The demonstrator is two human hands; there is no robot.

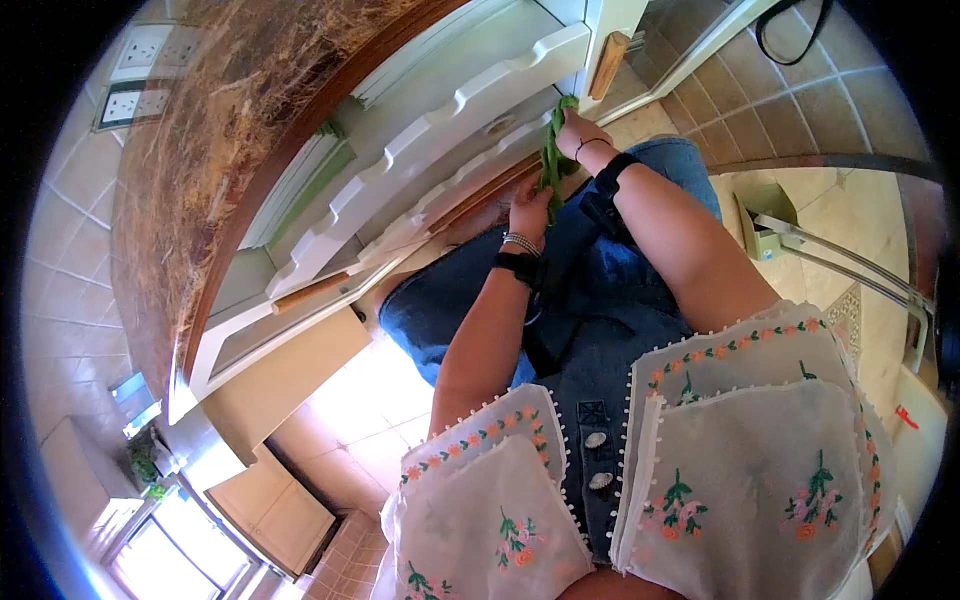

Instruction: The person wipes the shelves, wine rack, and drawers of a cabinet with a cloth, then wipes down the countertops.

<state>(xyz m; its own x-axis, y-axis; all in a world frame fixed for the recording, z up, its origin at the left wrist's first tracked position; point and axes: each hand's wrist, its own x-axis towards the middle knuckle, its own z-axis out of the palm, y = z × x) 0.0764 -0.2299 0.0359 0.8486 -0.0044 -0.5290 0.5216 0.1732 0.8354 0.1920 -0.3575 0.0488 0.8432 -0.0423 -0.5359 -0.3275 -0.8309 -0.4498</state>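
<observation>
My left hand is closed around the lower end of a limp, twisted green cloth-like piece. Higher up, my right hand grips the same green piece near its top. It hangs between both hands, above my denim-covered knees, close to the lower edge of an open white cabinet. Beside it runs a white rack with a wavy edge, fixed in front of the shelf. The fingertips of both hands are partly hidden.
A brown marble countertop overhangs the cabinet on the left. Wooden handles stick out from the cabinet doors. At right stand a green box and curved metal bars. Pale floor tiles lie below.
</observation>
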